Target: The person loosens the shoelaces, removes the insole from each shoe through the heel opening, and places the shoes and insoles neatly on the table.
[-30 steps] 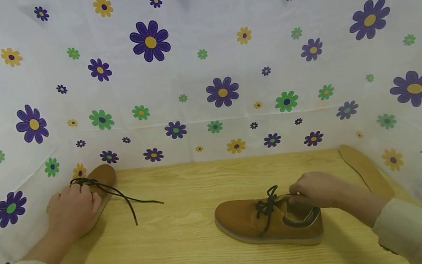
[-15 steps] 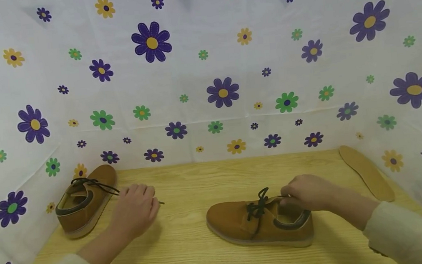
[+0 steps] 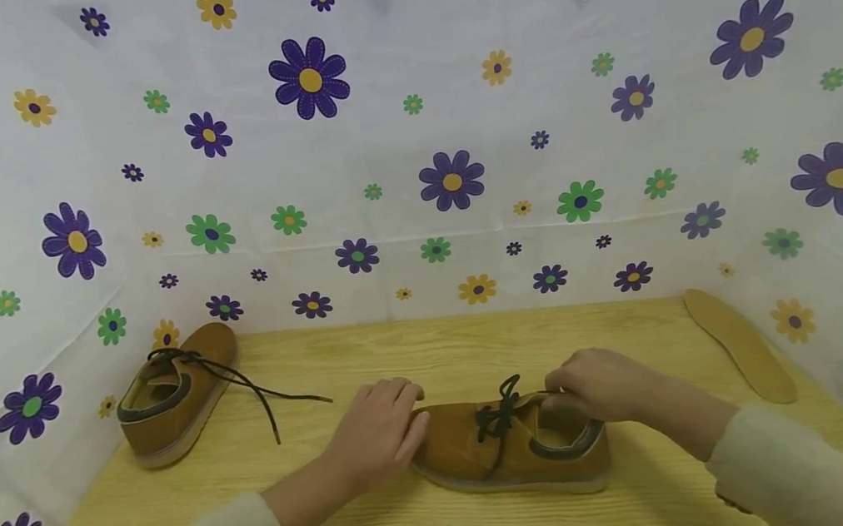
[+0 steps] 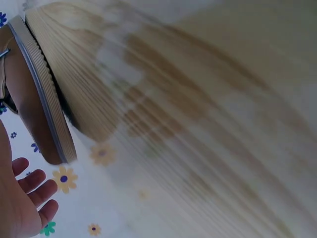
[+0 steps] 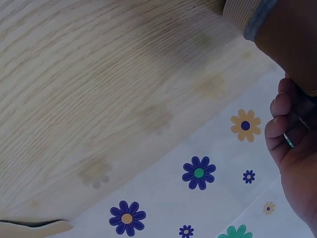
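Observation:
A brown lace-up shoe sits in the front middle, toe to the left, its dark laces tied in a bow. My right hand pinches the far edge of its opening near the tongue; in the right wrist view those fingers are curled and the shoe's heel shows above. At the toe is my left hand, thumb and fingers loosely bent beside the leather. The left wrist view shows its fingers apart below the shoe's toe end, holding nothing.
A second brown shoe stands at the left against the flowered cloth, its untied laces trailing right over the wooden tabletop. A tan insole lies along the right side. Cloth walls rise at the back and both sides.
My left hand has moved right, from the left shoe past its laces to the toe of the middle shoe. The middle shoe has shifted a little left with my right hand.

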Demonstrator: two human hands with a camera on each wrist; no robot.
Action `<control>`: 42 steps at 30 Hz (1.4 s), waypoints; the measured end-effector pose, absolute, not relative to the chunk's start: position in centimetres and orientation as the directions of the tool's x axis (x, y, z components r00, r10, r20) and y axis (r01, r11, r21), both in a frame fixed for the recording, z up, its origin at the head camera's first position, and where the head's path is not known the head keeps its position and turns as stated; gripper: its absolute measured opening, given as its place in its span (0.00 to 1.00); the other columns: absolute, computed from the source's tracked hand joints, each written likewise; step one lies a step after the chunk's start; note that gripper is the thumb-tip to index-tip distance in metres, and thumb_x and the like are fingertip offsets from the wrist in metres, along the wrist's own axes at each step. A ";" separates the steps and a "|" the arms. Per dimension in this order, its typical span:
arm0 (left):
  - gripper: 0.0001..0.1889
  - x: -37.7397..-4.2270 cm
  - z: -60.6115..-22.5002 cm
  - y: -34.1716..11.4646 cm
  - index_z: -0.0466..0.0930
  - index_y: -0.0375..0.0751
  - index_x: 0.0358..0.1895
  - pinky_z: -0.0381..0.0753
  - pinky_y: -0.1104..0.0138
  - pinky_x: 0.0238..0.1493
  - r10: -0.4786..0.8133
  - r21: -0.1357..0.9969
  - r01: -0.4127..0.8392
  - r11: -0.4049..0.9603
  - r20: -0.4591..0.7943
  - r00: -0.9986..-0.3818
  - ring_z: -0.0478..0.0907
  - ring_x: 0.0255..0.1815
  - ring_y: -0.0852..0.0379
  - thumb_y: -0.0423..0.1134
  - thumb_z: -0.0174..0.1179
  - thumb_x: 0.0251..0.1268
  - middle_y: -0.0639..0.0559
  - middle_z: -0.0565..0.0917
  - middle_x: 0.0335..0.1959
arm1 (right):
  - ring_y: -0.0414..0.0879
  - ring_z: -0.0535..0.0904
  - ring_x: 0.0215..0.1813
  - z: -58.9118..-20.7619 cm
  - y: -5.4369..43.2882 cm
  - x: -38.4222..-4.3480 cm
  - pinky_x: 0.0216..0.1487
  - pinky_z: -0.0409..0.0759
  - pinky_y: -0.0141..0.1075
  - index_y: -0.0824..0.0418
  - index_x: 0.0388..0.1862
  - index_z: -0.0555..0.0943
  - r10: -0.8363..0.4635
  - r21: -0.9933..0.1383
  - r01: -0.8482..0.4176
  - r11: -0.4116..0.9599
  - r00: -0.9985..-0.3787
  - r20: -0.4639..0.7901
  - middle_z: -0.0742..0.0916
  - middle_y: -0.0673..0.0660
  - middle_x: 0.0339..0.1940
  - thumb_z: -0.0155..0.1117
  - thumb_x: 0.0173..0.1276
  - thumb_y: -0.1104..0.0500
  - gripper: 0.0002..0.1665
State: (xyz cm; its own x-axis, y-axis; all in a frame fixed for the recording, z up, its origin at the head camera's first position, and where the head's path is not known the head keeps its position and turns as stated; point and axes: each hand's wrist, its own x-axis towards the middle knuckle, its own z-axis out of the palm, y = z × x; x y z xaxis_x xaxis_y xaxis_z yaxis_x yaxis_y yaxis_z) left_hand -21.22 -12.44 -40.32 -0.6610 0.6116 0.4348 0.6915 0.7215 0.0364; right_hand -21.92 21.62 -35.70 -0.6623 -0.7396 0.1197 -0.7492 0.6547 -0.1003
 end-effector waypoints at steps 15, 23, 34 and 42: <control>0.17 -21.2 -41.0 -10.3 0.78 0.41 0.55 0.76 0.51 0.57 0.621 0.131 0.680 0.722 0.312 -0.719 0.78 0.53 0.51 0.45 0.44 0.79 0.49 0.81 0.50 | 0.29 0.61 0.19 -36.2 19.1 -22.0 0.24 0.64 0.25 0.51 0.19 0.72 -0.745 -0.182 -0.750 0.636 -0.658 0.112 0.70 0.39 0.15 0.61 0.73 0.50 0.21; 0.20 -21.7 -42.2 -10.9 0.78 0.41 0.60 0.75 0.52 0.60 0.652 0.138 0.710 0.691 0.304 -0.694 0.78 0.57 0.50 0.44 0.41 0.80 0.49 0.82 0.54 | 0.28 0.61 0.19 -36.2 18.1 -21.9 0.23 0.64 0.24 0.51 0.18 0.72 -0.755 -0.221 -0.756 0.616 -0.647 0.110 0.70 0.38 0.15 0.61 0.73 0.50 0.22; 0.21 -22.2 -43.2 -11.3 0.78 0.41 0.61 0.78 0.55 0.56 0.733 0.031 0.779 0.626 0.315 -0.602 0.80 0.54 0.52 0.46 0.41 0.79 0.49 0.83 0.53 | 0.32 0.56 0.19 -37.5 16.8 -22.2 0.31 0.68 0.30 0.49 0.17 0.69 -0.700 -0.391 -0.674 0.627 -0.707 0.097 0.63 0.39 0.14 0.45 0.82 0.49 0.27; 0.23 -23.1 -43.3 -11.8 0.74 0.39 0.65 0.77 0.57 0.56 0.790 -0.026 0.844 0.536 0.369 -0.490 0.78 0.54 0.54 0.47 0.45 0.75 0.50 0.81 0.54 | 0.34 0.75 0.38 -37.5 16.0 -22.3 0.43 0.78 0.34 0.52 0.46 0.83 -0.748 -0.294 -0.781 0.551 -0.619 0.241 0.82 0.45 0.40 0.50 0.79 0.56 0.13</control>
